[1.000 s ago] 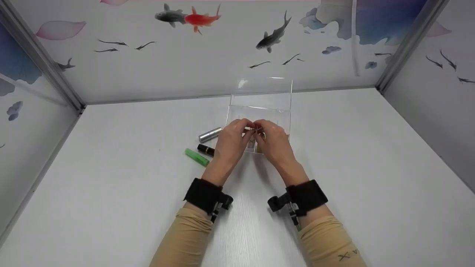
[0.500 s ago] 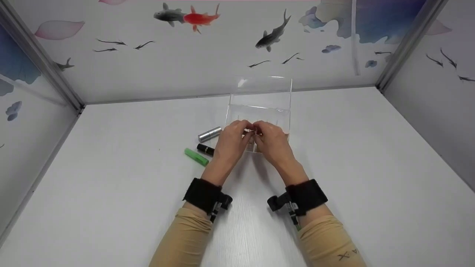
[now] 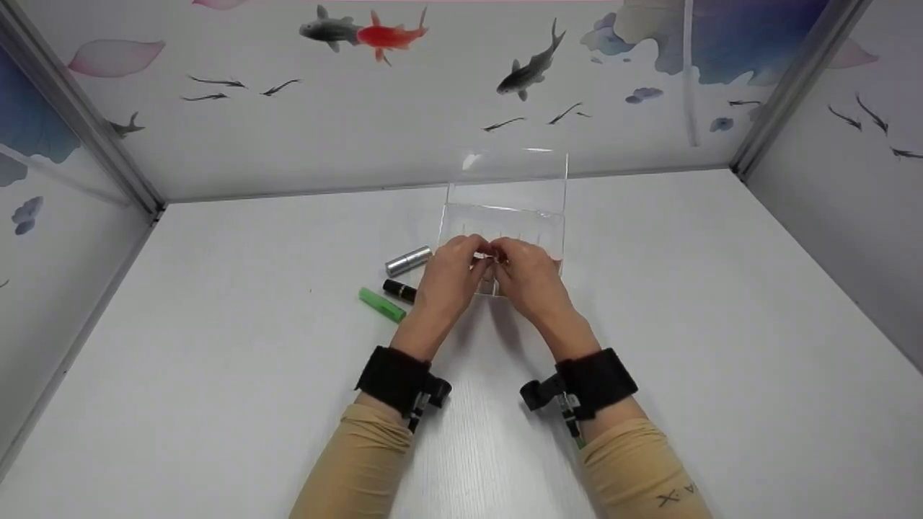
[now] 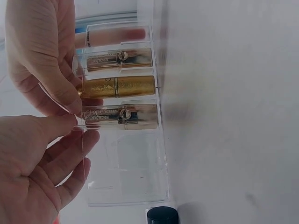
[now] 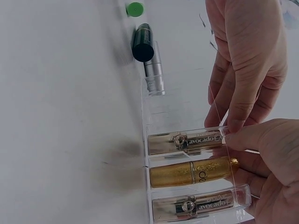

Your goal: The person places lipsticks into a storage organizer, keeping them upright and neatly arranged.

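Note:
A clear compartmented organizer (image 3: 507,208) stands upright with several lipsticks in its front row. My left hand (image 3: 448,277) and right hand (image 3: 532,277) meet at its front top edge. In the left wrist view, both thumbs pinch the upper end of a clear-and-gold "avocado" lipstick (image 4: 119,116), which sits in a front slot; other fingertips lie behind it. To its right stand a gold lipstick (image 4: 119,87), a second "avocado" lipstick (image 4: 119,59) and a pinkish tube (image 4: 114,36). The exact grip at the lipstick's top is partly hidden.
Left of the organizer lie a silver tube (image 3: 408,261), a black tube (image 3: 399,291) and a green tube (image 3: 382,305) on the white table (image 3: 238,346). A patterned wall (image 3: 433,108) rises behind, with panels at both sides.
Both hands have sunk slightly at the organizer's front edge. A thin bright thing between the fingertips one second ago is now mostly covered. The loose tubes have stayed put.

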A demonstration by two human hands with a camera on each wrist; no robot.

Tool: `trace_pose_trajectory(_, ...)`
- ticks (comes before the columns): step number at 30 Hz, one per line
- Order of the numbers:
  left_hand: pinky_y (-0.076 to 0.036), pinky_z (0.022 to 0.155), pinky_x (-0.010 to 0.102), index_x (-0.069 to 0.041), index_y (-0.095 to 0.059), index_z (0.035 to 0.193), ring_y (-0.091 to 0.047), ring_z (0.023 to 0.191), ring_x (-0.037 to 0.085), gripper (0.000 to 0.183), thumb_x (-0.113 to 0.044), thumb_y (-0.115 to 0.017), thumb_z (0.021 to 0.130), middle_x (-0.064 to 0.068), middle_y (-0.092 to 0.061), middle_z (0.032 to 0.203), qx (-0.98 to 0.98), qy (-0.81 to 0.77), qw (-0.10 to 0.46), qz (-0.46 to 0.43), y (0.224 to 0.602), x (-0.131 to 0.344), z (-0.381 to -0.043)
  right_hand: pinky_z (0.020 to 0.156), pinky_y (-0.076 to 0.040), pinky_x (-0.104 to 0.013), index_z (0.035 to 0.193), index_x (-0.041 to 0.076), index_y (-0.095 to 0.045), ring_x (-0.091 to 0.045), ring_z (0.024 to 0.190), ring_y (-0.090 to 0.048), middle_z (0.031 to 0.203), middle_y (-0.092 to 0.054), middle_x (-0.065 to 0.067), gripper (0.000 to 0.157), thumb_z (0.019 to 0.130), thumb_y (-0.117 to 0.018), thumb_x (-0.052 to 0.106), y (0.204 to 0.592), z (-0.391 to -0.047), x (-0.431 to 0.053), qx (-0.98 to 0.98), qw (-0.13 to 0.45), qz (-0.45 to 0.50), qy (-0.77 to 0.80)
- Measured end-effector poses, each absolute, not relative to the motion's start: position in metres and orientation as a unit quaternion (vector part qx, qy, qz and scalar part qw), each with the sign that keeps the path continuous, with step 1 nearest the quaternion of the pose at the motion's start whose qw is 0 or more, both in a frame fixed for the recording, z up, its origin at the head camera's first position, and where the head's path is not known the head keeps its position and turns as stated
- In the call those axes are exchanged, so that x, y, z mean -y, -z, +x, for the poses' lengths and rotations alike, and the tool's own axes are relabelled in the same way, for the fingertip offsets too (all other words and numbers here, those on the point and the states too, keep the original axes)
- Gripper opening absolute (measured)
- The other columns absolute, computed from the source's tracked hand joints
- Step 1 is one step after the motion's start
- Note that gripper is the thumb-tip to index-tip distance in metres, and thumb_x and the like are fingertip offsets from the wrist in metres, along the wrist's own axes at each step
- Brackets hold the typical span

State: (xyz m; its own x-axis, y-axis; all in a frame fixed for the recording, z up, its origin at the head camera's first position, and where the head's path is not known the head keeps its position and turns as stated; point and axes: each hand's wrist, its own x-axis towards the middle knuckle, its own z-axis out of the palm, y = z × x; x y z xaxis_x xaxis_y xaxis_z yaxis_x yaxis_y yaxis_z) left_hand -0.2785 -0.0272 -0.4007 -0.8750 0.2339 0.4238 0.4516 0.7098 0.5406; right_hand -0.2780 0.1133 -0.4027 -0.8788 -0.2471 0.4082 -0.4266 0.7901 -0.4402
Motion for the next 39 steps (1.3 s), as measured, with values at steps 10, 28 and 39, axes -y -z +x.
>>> trace_pose_trajectory(10,-0.058,0.089,0.032,-0.004,-0.065,0.111,-0.071,0.105,0.026,0.016,-0.009,-0.065,0.096,0.012,-0.072,0.113,0.908,0.339,0.150,-0.198,0.401,0.032,-0.280,0.087,-0.056,-0.044,0.115,-0.001,-0.067,-0.032,0.096,-0.069,0.102,-0.073,-0.018,0.022,0.094,-0.062,0.002,0.402,-0.279,-0.113,0.927,0.165,0.195,-0.274)
trace_pose_trajectory(28,-0.058,0.090,0.035,-0.010,-0.067,0.113,-0.070,0.106,0.021,0.016,-0.013,-0.065,0.097,0.007,-0.073,0.114,0.937,0.294,0.110,-0.156,0.384,0.076,-0.267,0.094,-0.054,-0.044,0.122,0.003,-0.065,-0.031,0.109,-0.065,0.117,-0.070,-0.016,0.028,0.095,-0.067,0.010,0.398,-0.275,-0.111,0.926,0.147,0.195,-0.288)
trace_pose_trajectory(39,-0.057,0.086,0.039,-0.009,-0.068,0.114,-0.069,0.104,0.024,0.018,-0.018,-0.065,0.098,0.009,-0.073,0.113,0.951,0.280,0.072,-0.109,0.377,0.136,-0.261,0.095,-0.055,-0.039,0.119,0.005,-0.063,-0.028,0.109,-0.065,0.118,-0.068,-0.012,0.026,0.093,-0.067,0.006,0.391,-0.262,-0.087,0.887,0.242,0.273,-0.283)
